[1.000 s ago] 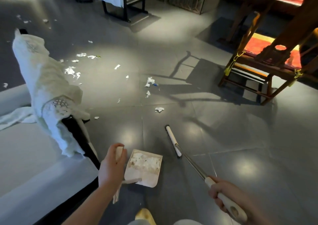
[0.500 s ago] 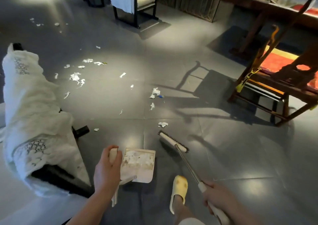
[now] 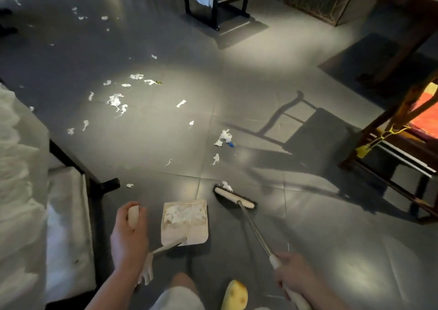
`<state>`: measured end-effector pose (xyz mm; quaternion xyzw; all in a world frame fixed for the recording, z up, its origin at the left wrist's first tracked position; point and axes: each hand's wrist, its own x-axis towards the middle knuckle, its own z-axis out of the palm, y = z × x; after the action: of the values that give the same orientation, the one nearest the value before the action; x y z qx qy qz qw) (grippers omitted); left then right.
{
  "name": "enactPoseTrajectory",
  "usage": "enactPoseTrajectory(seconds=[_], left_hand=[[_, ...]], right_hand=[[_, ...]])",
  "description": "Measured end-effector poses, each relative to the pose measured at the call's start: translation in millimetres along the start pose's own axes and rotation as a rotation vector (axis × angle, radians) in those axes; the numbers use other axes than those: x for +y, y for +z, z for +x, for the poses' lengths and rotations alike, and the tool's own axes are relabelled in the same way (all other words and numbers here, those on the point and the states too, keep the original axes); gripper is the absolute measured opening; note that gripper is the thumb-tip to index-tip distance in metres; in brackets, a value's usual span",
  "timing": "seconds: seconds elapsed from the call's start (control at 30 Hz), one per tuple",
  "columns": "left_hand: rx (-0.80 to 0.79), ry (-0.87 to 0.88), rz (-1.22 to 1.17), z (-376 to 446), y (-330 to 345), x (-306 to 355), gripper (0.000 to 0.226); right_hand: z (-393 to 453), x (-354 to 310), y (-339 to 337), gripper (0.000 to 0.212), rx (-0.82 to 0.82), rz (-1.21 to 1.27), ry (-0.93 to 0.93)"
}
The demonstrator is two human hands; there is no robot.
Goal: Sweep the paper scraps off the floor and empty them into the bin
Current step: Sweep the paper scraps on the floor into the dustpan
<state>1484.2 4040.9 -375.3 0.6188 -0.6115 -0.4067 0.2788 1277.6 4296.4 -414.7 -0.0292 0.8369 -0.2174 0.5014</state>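
Left hand grip clamped round the cream top of the dustpan handle; right hand grip clamped on the pale end of the broom handle. Dustpan sits on the floor just ahead of the left hand, already carrying a layer of white scraps. Broom head is down on the tile just right of the pan mouth, one scrap touching its bristles. Remaining paper scraps are scattered well ahead, with a cluster near and more far back left. No bin in view. Handling guess: scraps are featherweight, soft and likely to flutter, so short slow strokes; keep the pan lip flat on the tile and level when lifted, holding high on both handles as now. Versus half a second ago: broom head has reached the scrap that lay ahead of it, the view has tipped forward, and the yellow slipper has dropped to the bottom edge. Both grips unchanged.
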Motion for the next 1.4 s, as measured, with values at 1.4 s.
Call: enactPoseTrajectory(seconds=[1.4], left_hand=[[0.302,-0.188,0.049,238.7,144.7,107.9,0.011]], right_hand=[[257.7,-408.1,-194.0,0.013,-0.334,0.714,0.176]])
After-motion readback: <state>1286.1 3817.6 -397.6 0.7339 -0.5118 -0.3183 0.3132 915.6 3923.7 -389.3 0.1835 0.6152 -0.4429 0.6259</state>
